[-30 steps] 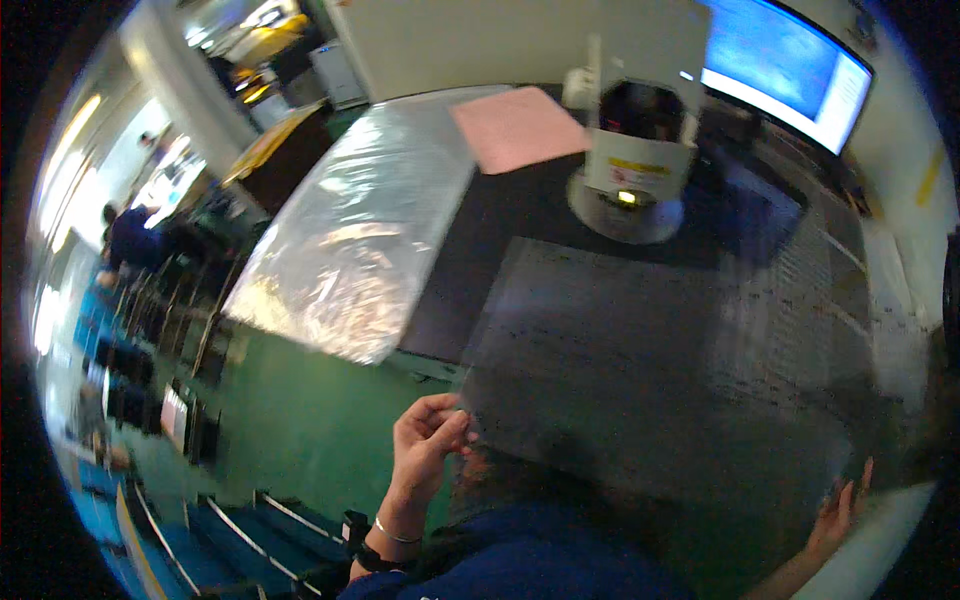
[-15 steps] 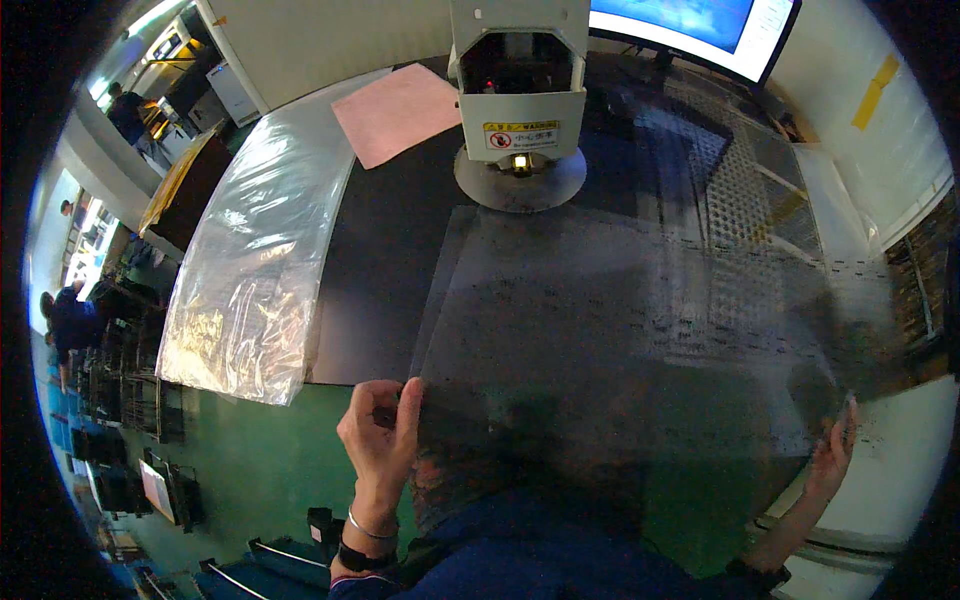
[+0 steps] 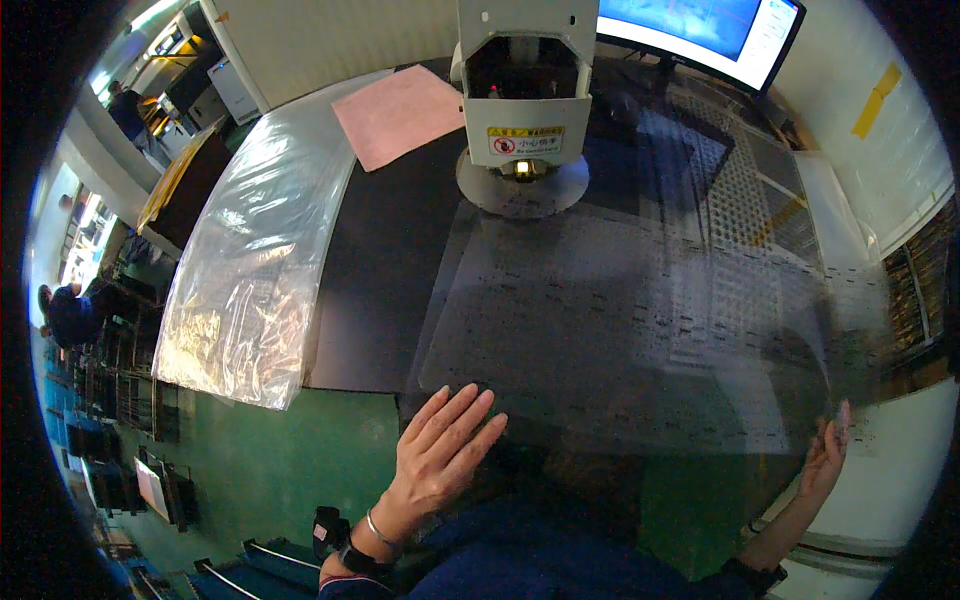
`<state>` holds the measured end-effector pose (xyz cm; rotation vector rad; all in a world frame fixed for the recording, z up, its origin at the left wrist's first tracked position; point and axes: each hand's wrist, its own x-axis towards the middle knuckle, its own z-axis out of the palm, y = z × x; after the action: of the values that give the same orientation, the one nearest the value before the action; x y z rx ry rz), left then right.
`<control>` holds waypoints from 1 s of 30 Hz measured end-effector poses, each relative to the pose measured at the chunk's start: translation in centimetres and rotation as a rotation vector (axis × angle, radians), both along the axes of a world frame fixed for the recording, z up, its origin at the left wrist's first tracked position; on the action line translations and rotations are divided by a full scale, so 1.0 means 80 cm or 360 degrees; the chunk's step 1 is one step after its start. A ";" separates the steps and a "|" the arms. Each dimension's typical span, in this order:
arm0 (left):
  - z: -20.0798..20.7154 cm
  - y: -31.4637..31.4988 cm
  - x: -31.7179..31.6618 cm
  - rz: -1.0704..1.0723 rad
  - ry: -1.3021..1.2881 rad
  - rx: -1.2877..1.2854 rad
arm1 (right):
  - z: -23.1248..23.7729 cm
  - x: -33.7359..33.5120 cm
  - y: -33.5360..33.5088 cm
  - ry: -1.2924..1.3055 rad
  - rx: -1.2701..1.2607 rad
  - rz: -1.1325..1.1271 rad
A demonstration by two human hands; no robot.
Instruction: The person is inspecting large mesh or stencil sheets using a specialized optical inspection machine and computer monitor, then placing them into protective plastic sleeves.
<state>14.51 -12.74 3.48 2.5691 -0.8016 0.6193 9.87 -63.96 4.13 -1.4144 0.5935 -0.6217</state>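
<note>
A large see-through dark film sheet, printed with rows of small black marks, spreads over the black tabletop. Its near part hangs past the front edge. My left hand lies palm down on the film's near left corner, fingers stretched and slightly apart. At the near right corner, my right hand pinches the film's edge between thumb and fingers. The film's far edge reaches the round plate beneath a light grey machine head, which has a small lit lamp and a warning label.
A clear plastic bag lies along the table's left side. Behind it rests a pink cloth. A monitor stands at the back right, near a perforated patterned sheet. Racks and two people are far left.
My left hand has let go of the film's left edge, moved right and flattened onto its near corner. My right hand keeps its grip, almost unmoved.
</note>
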 end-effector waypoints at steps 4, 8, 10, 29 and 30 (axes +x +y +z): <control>0.012 -0.001 0.018 -0.0076 -0.0013 0.0072 | -0.004 0.009 0.008 -0.0102 -0.0072 -0.0121; 0.021 0.000 0.034 -0.0073 0.0008 0.0115 | 0.003 0.013 0.011 -0.0072 -0.0080 -0.0046; 0.022 0.001 0.036 -0.0053 0.0008 0.0162 | -0.002 0.015 0.007 -0.0078 -0.0073 0.0013; 0.026 0.004 0.052 -0.0054 0.0029 0.0217 | -0.005 0.028 0.009 -0.0079 -0.0037 0.0129; 0.027 0.004 0.053 -0.0059 0.0028 0.0213 | -0.004 0.026 0.006 -0.0070 -0.0008 0.0163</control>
<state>18.77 -12.46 5.63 2.6688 -0.9109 0.5482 11.94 -63.49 3.78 -1.4230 0.4818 -0.5715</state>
